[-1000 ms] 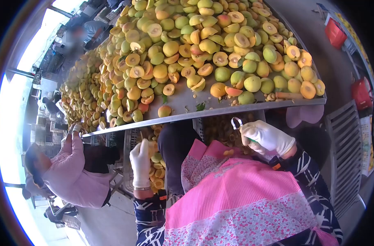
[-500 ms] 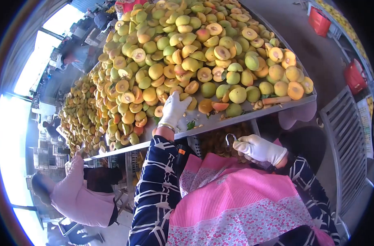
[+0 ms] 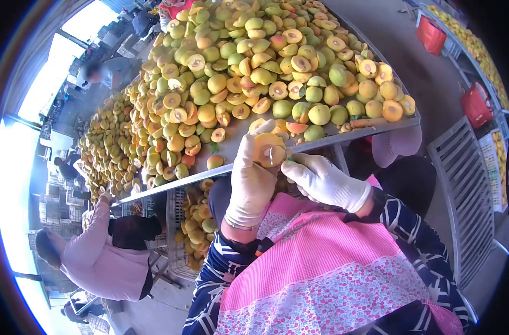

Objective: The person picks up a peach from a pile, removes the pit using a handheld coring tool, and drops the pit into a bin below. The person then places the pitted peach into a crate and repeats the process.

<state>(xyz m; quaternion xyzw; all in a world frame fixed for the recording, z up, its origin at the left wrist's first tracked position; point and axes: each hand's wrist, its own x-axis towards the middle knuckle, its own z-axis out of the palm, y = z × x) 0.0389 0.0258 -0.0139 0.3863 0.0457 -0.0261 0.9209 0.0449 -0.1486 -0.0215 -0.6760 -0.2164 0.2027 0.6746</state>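
Just above the table's near edge, my left hand (image 3: 249, 184) in a white glove is closed round a halved yellow peach (image 3: 261, 146), its cut face turned toward me and to the right. Gloved in white too, my right hand (image 3: 331, 183) grips a small pitting tool with a curved metal loop (image 3: 272, 155). The loop touches the middle of the cut face, where the stone sits; the handle is mostly hidden by my fingers. Beyond my hands, a large heap of whole and halved peaches (image 3: 226, 72) covers the metal table (image 3: 232, 142).
Below the table on the left stands a crate (image 3: 179, 254) of peach halves. A co-worker in a pink top (image 3: 106, 254) sits at the table's left side. To the right are a slatted metal rack (image 3: 464, 195) and red bags (image 3: 478, 106). A wooden stick (image 3: 369, 121) lies near the edge.
My left hand has come back from the heap toward me with a peach half. My right hand has moved up and left, bringing the tool's loop against the cut face.
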